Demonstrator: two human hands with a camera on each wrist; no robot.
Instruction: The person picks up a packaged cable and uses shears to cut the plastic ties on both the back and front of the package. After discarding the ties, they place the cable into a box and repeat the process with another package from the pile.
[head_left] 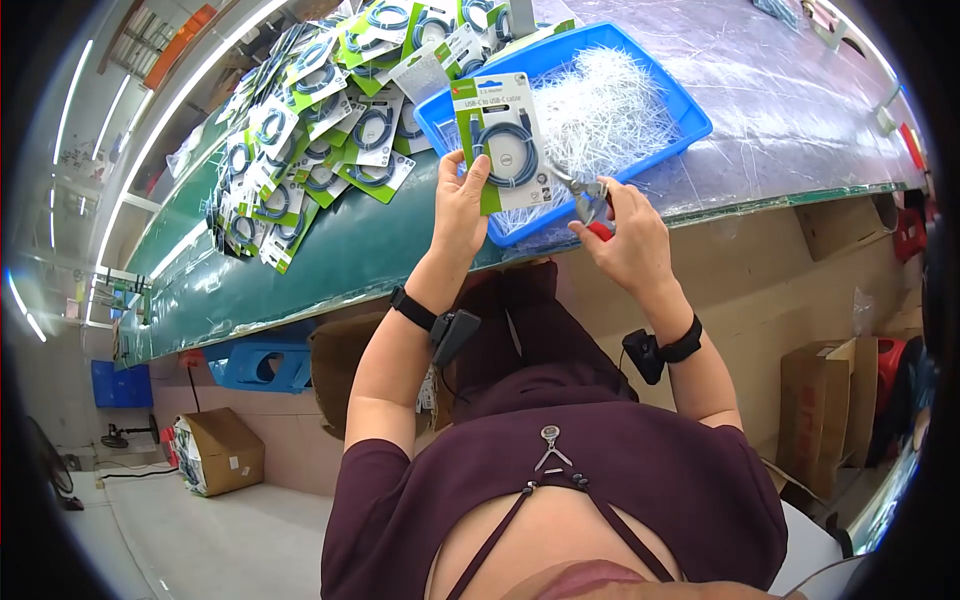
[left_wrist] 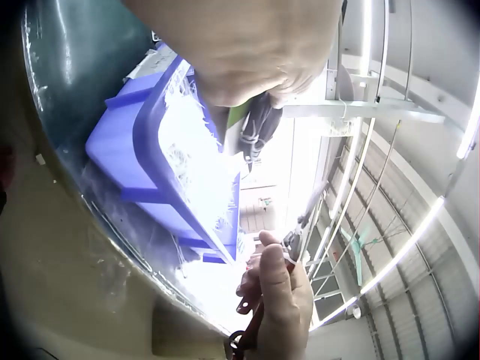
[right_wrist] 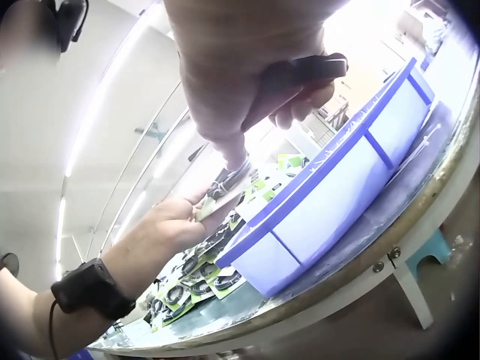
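Note:
My left hand pinches the lower left edge of a carded USB-C cable, thumb on the front. The card is white and green, with a coiled blue-grey cable tied to it, held upright above the near side of a blue tray. In my right hand I grip cutting pliers with red handles. Their metal jaws point toward the card's lower right edge and overlap it in the head view. Thin white cut strips fill the tray. In the left wrist view, the cable hangs beneath my left hand.
A large heap of similar carded cables spreads over the green table at the left. Below the table stand cardboard boxes and a blue plastic stool. The table's front edge runs just below my hands.

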